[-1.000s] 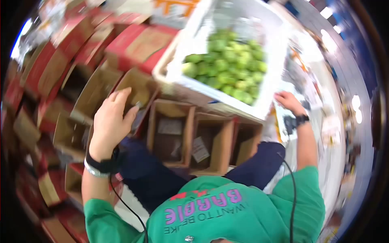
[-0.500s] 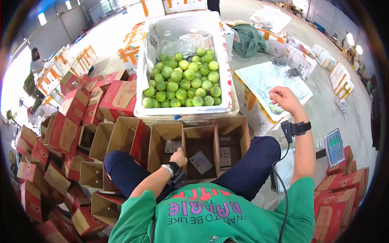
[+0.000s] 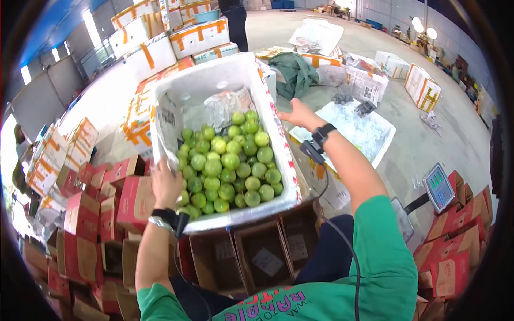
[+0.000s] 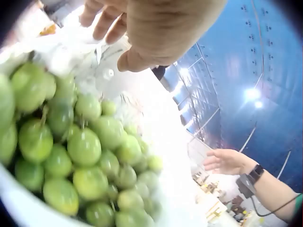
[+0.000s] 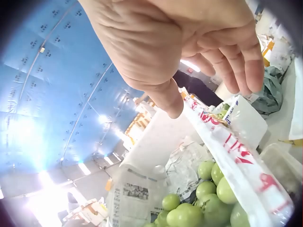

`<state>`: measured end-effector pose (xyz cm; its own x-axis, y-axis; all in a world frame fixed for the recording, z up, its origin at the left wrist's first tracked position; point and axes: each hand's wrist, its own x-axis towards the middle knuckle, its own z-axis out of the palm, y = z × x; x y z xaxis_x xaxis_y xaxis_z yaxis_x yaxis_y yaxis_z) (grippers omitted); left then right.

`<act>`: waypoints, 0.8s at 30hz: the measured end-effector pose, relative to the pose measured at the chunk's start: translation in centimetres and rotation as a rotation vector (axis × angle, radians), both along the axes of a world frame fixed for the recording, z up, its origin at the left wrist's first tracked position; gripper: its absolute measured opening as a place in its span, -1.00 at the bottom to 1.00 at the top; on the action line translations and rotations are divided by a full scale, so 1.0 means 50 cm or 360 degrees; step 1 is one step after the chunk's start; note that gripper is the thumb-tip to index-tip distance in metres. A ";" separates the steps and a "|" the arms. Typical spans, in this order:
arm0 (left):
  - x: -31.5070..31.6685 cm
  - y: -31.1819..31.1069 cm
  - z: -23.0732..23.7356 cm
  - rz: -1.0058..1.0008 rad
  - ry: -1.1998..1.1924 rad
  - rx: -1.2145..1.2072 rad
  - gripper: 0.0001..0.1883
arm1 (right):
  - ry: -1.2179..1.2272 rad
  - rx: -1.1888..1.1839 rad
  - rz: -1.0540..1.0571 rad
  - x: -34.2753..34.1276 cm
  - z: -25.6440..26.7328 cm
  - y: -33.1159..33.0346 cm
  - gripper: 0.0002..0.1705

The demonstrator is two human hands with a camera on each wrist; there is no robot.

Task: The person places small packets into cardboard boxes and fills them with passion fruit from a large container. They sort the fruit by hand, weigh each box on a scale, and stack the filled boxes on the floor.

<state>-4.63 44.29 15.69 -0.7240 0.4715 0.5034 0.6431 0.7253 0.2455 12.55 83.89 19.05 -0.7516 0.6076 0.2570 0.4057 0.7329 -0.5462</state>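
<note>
A white foam box (image 3: 230, 220) of round green fruit (image 3: 230, 160) lies before the person, lined with newspaper and plastic. The left hand (image 3: 166, 184) is at its left wall, fingers loosely extended; in the left wrist view that hand (image 4: 161, 33) is above the fruit (image 4: 84, 146). Beside the right wall, the right hand (image 3: 300, 115) has its thumb toward the rim. The right wrist view shows this hand (image 5: 189, 47) with relaxed, separated fingers and the thumb tip by the red-marked rim (image 5: 236, 156); contact is unclear.
Open cartons (image 3: 266, 257) stand between the knees, papers inside. Red cartons (image 3: 80, 214) crowd the left, and more (image 3: 450, 257) lie at right by a scale display (image 3: 439, 187). A foam lid (image 3: 364, 128) and green cloth (image 3: 292, 75) are beyond the right hand.
The left hand has gone from an open carton up to the fruit box's left wall. The right hand has moved from above the foam lid to the box's right side. The head view has shifted.
</note>
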 end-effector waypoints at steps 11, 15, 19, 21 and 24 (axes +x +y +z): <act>-0.479 0.071 -0.067 0.0122 -0.0742 0.0371 -0.64 | 0.0168 -0.0568 -0.0075 -0.241 -0.035 0.077 -0.57; -0.389 0.049 -0.001 0.0145 -0.0392 0.0244 -0.50 | 0.0043 -0.0432 -0.0113 -0.175 0.002 0.064 -0.47; -0.268 -0.040 0.083 0.0101 -0.0095 0.0301 -0.39 | 0.0171 -0.0138 0.0075 -0.041 0.077 0.019 -0.49; -0.179 -0.119 0.115 -0.0102 -0.0069 0.0622 -0.43 | 0.0198 -0.0031 -0.0040 0.046 0.116 -0.043 -0.58; -0.027 -0.206 0.119 -0.0130 0.0057 0.0989 -0.42 | 0.0796 -0.0230 0.0404 0.174 0.134 -0.212 -0.69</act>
